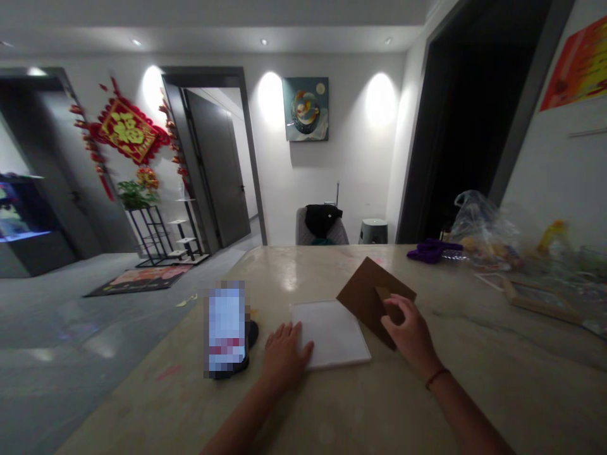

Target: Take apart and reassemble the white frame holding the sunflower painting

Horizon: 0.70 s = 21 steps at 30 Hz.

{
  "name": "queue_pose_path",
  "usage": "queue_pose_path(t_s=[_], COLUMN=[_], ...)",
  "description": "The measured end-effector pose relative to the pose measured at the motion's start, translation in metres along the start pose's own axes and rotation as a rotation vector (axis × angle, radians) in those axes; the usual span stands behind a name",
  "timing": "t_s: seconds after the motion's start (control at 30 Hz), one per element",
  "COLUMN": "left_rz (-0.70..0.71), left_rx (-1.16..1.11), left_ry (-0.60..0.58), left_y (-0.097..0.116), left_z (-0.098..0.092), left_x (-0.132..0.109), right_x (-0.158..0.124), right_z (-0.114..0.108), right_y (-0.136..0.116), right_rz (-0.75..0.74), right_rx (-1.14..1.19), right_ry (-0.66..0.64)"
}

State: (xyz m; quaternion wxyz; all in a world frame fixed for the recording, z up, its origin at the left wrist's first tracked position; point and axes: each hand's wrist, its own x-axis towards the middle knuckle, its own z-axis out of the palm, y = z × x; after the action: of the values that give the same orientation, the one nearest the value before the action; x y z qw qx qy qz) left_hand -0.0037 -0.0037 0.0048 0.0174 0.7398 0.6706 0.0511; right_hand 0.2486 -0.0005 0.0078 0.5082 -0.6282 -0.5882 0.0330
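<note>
A flat white rectangular panel point(332, 335) with a thin raised border lies on the table in front of me. My left hand point(287, 351) rests along its left edge, fingers stretched out and touching it. Tilted over the panel's right side is a brown board point(364, 294) with a small triangular flap, like the backing of a picture frame. My right hand point(405, 325) pinches this flap between thumb and fingers. The board's lower right part is hidden behind that hand.
A phone point(226, 328), its screen blurred, stands propped on the marble-look table point(190, 392) to the left. Toward the right lie a wooden frame point(540, 300), a purple cloth item point(429, 249) and a clear plastic bag point(484, 227). A chair point(303, 224) stands beyond the far edge.
</note>
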Motion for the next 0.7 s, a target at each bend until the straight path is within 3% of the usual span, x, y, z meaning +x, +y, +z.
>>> queue_pose_path(t_s=[0.13, 0.27, 0.37, 0.7], left_rz=[0.029, 0.018, -0.021, -0.029], left_rx=[-0.038, -0.19, -0.277, -0.108], left_ry=[0.031, 0.134, 0.14, 0.07], left_y=[0.005, 0.003, 0.001, 0.009], left_z=[-0.001, -0.003, -0.003, -0.001], left_x=[-0.003, -0.001, 0.002, -0.003], right_x=[-0.013, -0.026, -0.031, -0.036], right_z=[0.014, 0.024, 0.025, 0.022], right_y=[-0.013, -0.019, -0.024, -0.036], right_rz=[-0.128, -0.147, -0.153, -0.171], right_rx=[0.077, 0.108, 0.119, 0.189], right_ry=[-0.171, -0.36, -0.467, -0.563])
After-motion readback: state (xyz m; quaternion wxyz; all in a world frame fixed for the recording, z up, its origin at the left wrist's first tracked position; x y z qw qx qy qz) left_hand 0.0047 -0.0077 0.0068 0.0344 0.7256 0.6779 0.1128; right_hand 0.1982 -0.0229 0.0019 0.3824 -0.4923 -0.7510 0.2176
